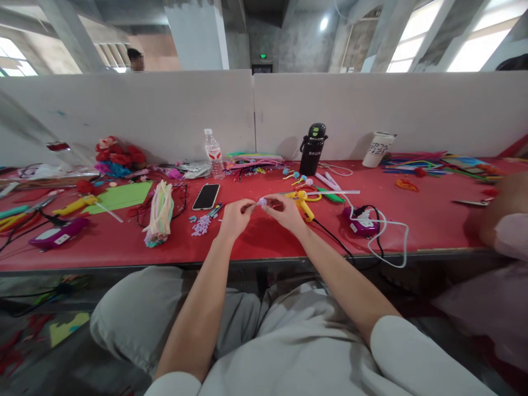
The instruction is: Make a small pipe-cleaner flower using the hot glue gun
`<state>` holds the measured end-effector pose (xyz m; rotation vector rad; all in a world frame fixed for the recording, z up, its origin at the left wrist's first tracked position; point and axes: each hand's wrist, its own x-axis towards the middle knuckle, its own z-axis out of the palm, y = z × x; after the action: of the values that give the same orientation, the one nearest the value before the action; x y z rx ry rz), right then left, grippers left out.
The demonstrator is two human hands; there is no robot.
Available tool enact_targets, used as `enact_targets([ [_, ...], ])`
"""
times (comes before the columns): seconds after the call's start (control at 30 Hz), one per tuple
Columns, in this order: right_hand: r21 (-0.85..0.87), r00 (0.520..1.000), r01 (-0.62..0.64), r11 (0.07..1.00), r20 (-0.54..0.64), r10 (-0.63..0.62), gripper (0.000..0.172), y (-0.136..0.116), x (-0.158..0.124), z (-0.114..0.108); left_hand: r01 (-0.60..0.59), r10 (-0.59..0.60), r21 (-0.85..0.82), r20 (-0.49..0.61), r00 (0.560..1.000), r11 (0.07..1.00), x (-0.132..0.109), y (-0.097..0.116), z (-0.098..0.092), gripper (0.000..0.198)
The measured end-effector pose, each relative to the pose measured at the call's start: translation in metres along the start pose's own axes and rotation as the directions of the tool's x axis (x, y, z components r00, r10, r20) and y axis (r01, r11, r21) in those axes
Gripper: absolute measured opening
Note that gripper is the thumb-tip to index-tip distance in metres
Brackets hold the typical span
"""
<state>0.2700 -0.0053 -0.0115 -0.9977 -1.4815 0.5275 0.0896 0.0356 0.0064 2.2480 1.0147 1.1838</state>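
Both my hands meet over the red table (264,239). A small pale-purple, bumpy, round piece (262,202) sits between my fingertips, and I cannot make out its exact kind. My left hand (236,219) is closed in a pinch at its left side; whether the fingers hold the piece itself or a thin stem is too small to tell. My right hand (285,213) pinches the piece from the right. Left of my left hand lies a pile of short purple bits (201,225). A yellow glue gun (304,208) rests just past my right hand, with a white glue stick in it.
A phone (206,197), a bundle of pale pipe cleaners (159,213) and a water bottle (213,154) stand or lie left. A black flask (313,149), white cup (378,149) and purple power strip (361,222) with looping cables are right. Another person's arm (507,220) reaches in at right.
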Motion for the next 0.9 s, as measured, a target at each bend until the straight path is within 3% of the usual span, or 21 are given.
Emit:
enact_targets([
  [0.33,-0.029,0.998,-0.029,0.999,-0.058,0.027,0.029,0.004,0.001,0.002,-0.02,0.02,-0.001,0.031,0.999,1.0,-0.001,0.0,0.003,0.018],
  [0.7,0.124,0.979,-0.201,0.972,-0.019,0.205,0.029,0.013,0.004,0.001,-0.04,0.039,0.022,0.036,0.999,0.999,-0.002,0.0,0.006,0.017],
  [0.9,0.146,0.976,-0.208,0.967,-0.029,0.215,0.025,0.01,0.003,0.001,-0.075,0.073,0.054,0.041,0.996,0.996,-0.003,0.004,0.008,0.018],
])
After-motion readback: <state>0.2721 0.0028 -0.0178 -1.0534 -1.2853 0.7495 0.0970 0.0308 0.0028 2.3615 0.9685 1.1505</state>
